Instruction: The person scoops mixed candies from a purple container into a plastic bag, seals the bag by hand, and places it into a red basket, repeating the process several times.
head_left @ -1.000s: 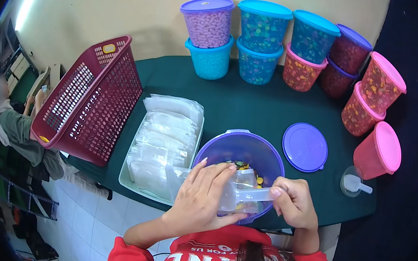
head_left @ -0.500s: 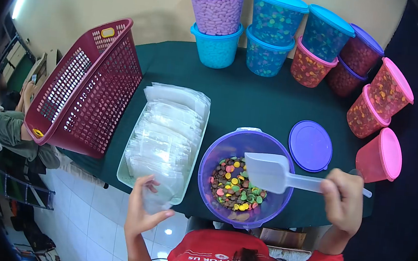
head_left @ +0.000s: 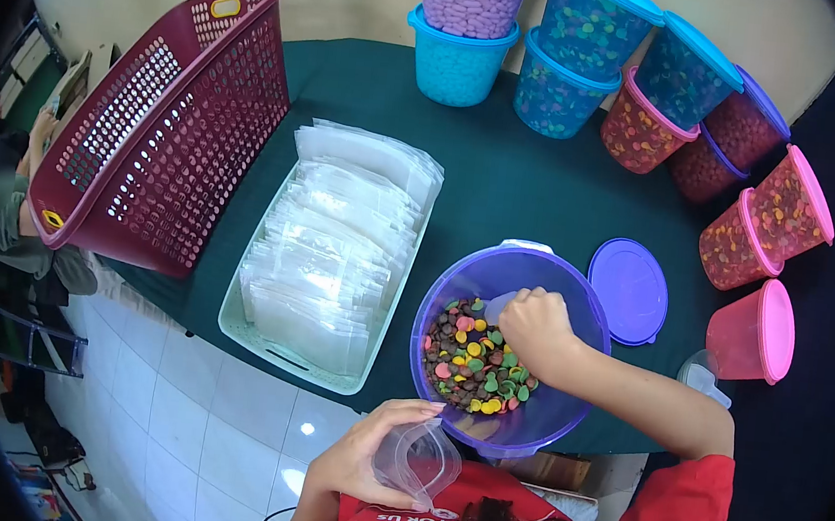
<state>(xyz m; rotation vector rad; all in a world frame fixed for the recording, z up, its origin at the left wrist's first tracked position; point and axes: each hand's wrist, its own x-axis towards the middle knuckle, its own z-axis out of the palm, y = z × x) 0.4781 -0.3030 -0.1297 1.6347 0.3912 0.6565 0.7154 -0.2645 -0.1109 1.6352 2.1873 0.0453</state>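
Note:
My left hand (head_left: 359, 453) is closed around the side of a clear plastic pouch (head_left: 420, 464), whose mouth gapes in front of the red shirt. My right hand (head_left: 534, 330) reaches into the purple tub (head_left: 569, 406), fingers wrapped round the handle of a translucent white scoop (head_left: 499, 307). Most of the scoop is hidden by the hand. Button-shaped candies (head_left: 477, 372) in brown, yellow, green and pink lie in the tub's bottom. Left of the tub, a pale green tray (head_left: 291, 371) holds rows of flat clear pouches (head_left: 327, 262).
A maroon basket (head_left: 198, 139) stands at the left. Lidded tubs of candy (head_left: 566, 74) line the back and right, with a pink tub (head_left: 747, 332) nearest. A purple lid (head_left: 628, 291) and a clear container (head_left: 703, 376) lie at right. Another person (head_left: 16, 207) sits beyond the basket.
My left hand has moved right from the tray with a pouch, which now gapes open. My right hand has lowered the scoop into the tub. The view has shifted slightly.

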